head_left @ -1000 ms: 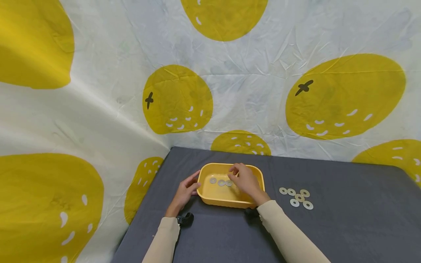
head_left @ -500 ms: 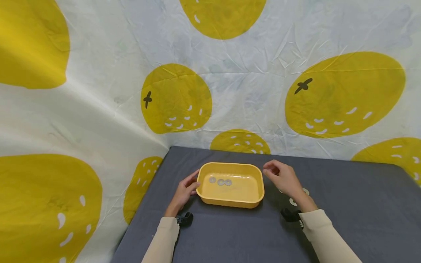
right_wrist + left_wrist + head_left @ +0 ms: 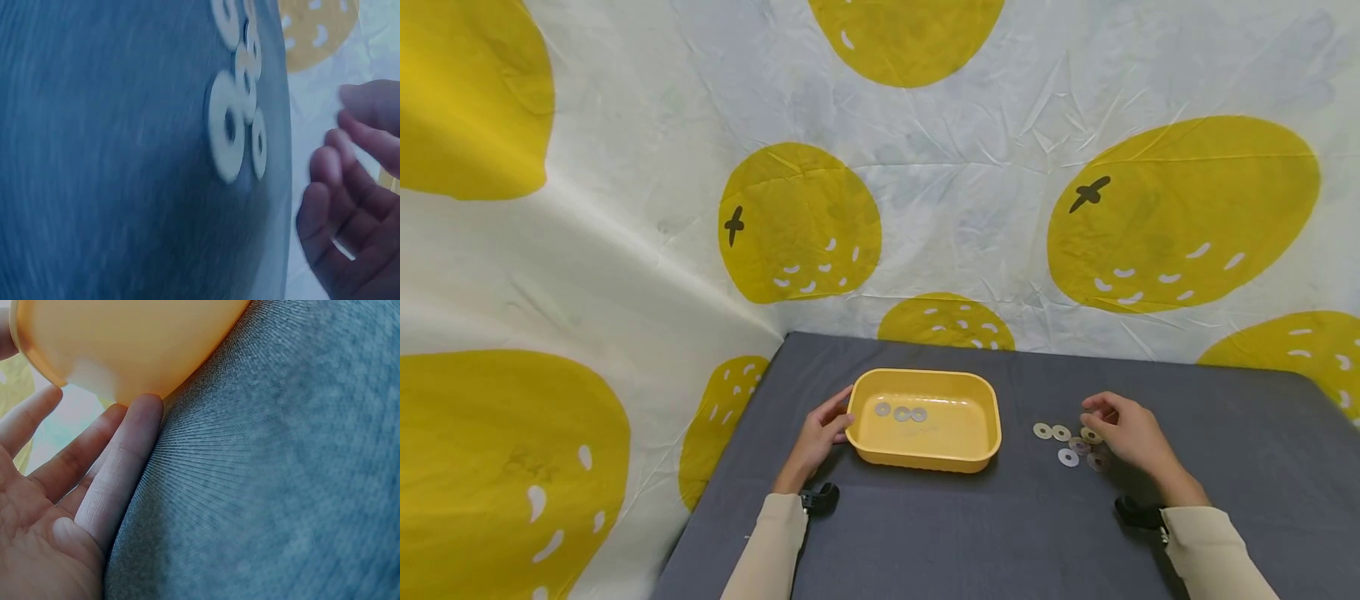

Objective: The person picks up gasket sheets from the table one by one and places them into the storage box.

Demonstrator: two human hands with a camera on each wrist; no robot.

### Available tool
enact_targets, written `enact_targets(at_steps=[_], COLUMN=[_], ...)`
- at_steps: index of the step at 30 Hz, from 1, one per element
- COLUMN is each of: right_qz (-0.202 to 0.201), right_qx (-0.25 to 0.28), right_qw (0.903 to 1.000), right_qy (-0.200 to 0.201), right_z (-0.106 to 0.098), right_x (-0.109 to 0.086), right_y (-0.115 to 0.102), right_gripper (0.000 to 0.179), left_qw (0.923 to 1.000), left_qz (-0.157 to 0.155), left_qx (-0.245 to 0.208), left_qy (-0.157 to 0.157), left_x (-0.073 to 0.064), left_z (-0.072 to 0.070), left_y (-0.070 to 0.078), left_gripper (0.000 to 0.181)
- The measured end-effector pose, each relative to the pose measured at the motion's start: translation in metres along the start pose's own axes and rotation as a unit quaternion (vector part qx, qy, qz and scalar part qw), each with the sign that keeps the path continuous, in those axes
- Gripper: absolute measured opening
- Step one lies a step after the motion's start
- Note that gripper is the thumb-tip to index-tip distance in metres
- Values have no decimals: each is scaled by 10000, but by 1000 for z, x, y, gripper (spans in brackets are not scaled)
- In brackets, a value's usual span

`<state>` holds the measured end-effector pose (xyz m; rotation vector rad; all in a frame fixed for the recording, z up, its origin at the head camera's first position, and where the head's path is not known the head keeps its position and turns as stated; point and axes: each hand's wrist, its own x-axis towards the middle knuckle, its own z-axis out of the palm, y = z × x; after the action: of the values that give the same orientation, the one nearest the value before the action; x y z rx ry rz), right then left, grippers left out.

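A yellow plastic tray (image 3: 925,454) stands on the table. My left hand (image 3: 817,437) holds its left end, thumb at the rim and the other fingers against the outer wall, as the left wrist view shows. Three metal washers (image 3: 902,413) lie flat inside, towards the left. To the right of the tray, several more washers (image 3: 1042,431) lie in a loose cluster, some overlapping. Above the right side of that cluster hovers my right hand (image 3: 1135,433), fingers loosely bent and nothing between them. In the right wrist view, its fingertips are apart from the washers (image 3: 225,165).
A dark grey cloth (image 3: 925,533) covers the table. Behind and to the left hangs a white sheet (image 3: 962,217) with large yellow fruit prints. Each wrist wears a black strap with a small device, the right one (image 3: 1138,512) close over the cloth.
My right hand has left the inside of the tray and moved right to above the washer cluster. The left hand stays at the tray's left end.
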<state>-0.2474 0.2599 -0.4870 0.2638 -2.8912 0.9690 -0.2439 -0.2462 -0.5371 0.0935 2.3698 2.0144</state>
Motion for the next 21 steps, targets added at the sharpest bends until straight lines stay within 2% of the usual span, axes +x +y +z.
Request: enact_targets(at_steps=[9,21], right_qz=[-108,-169], right_qx=[-525,-562], right_qw=[9965,9944], right_qy=[-639,-882], right_z=[-5,-2], right_x=[1,4], right_y=[25,29], right_gripper=[26,22], left_qw=[10000,10000], left_qz=[-51,-22], left_qx=[-13,78], left_qy=[-40,21], left_x=[0,-1], left_z=[0,0], left_y=[2,2], left_gripper=[55,55])
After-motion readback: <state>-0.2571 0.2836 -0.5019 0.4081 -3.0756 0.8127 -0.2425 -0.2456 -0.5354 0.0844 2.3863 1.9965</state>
